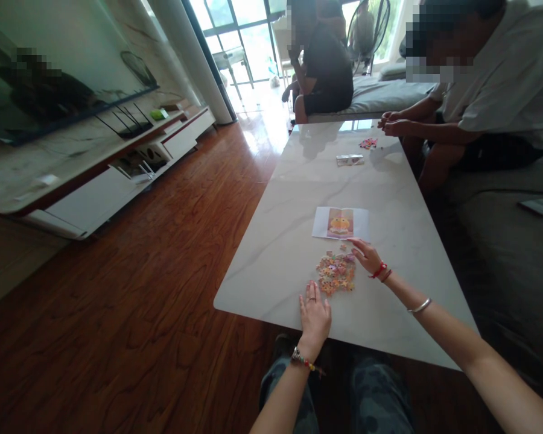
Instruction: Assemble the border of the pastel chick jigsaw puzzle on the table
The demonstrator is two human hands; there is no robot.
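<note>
A heap of small colourful puzzle pieces (335, 274) lies on the white marble table (294, 241) near its front edge. My left hand (314, 314) rests flat on the table just left of the heap, fingers stretched out. My right hand (365, 254) lies over the heap's right upper edge, fingers extended and touching the pieces. Beyond the heap lies a white sheet with an orange cartoon picture (340, 222).
At the table's far end a seated person's hands (393, 123) work near a small pile of pieces (368, 143) and a small packet (349, 160). Another person (321, 60) sits further back. A sofa (502, 241) runs along the right, a TV cabinet (99, 181) along the left.
</note>
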